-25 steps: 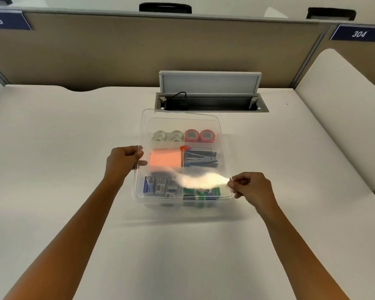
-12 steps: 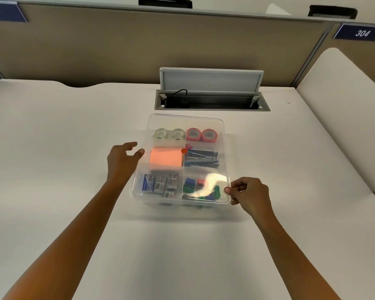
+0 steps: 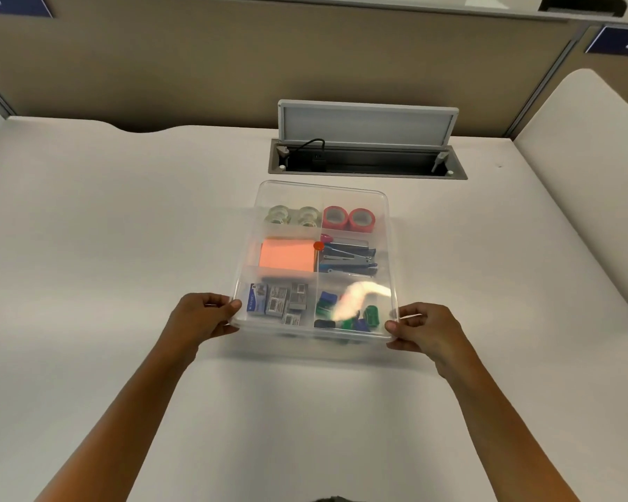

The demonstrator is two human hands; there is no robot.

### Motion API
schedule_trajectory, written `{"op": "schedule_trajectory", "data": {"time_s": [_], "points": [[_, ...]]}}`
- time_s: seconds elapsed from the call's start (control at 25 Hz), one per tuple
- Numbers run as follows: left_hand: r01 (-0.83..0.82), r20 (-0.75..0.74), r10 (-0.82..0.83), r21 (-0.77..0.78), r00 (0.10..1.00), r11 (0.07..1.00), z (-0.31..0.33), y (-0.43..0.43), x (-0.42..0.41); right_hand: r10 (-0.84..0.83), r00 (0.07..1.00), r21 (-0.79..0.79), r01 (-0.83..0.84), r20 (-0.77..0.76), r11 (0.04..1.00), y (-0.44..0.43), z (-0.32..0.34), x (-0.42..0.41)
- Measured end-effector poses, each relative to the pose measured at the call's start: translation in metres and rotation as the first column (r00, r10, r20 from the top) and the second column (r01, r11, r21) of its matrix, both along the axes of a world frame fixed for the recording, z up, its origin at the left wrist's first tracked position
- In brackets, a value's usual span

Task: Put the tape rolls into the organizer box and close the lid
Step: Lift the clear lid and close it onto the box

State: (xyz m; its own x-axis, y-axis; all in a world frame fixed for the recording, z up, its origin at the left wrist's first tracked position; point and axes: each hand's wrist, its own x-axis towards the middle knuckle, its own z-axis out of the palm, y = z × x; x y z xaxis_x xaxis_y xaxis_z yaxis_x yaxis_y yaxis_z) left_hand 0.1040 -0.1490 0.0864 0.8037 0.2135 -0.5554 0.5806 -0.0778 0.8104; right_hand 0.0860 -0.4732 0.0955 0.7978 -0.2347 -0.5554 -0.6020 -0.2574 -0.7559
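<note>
A clear organizer box (image 3: 388, 226) sits on the white desk, with its transparent lid (image 3: 356, 193) lying flat on top. In the far compartments stand two clear tape rolls (image 3: 293, 215) on the left and two red tape rolls (image 3: 348, 218) on the right. My left hand (image 3: 200, 315) pinches the near left corner of the box and lid. At the near right corner my right hand (image 3: 423, 329) does the same.
Other compartments hold an orange sticky-note pad (image 3: 287, 258), blue staplers (image 3: 348, 257), staple boxes (image 3: 278, 302) and coloured clips (image 3: 348, 315). An open cable hatch (image 3: 367, 159) lies in the desk behind the box. A beige partition (image 3: 269, 59) stands behind.
The lid has come down from a tilted position onto the box. My left hand has slid from the box's left side to the near left corner; the right hand stays at the near right corner.
</note>
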Motion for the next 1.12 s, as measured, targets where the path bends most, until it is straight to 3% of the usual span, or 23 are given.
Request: {"op": "schedule_trajectory", "data": {"time_s": [0.36, 0.48, 0.6, 0.8, 0.88, 1.12], "points": [[0.089, -0.029, -0.089, 0.033, 0.996, 0.995, -0.005, -0.002, 0.004, 0.008, 0.998, -0.046, -0.011, -0.056, 0.999, 0.003, -0.002, 0.008], [0.092, -0.067, -0.089, 0.040, 0.994, 0.995, -0.004, -0.004, 0.006, 0.057, 0.998, -0.174, -0.062, -0.033, 0.983, 0.010, -0.006, 0.009], [0.052, -0.134, -0.056, -0.038, 0.989, 0.998, -0.002, -0.005, 0.002, 0.063, 0.998, -0.269, -0.059, 0.006, 0.961, 0.012, -0.008, 0.010], [0.078, -0.169, -0.125, -0.260, 0.978, 0.962, 0.003, 0.011, -0.008, 0.128, 0.986, -0.082, -0.137, -0.105, 0.987, -0.005, 0.006, 0.016], [0.112, -0.158, -0.156, -0.254, 0.975, 0.961, 0.008, 0.017, 0.000, 0.157, 0.979, -0.131, -0.174, -0.131, 0.976, -0.008, 0.012, 0.025], [0.122, 0.069, -0.122, 0.008, 0.990, 0.993, 0.019, 0.012, 0.083, 0.163, 0.970, -0.236, -0.118, 0.181, 0.965, 0.000, 0.030, 0.101]]}}
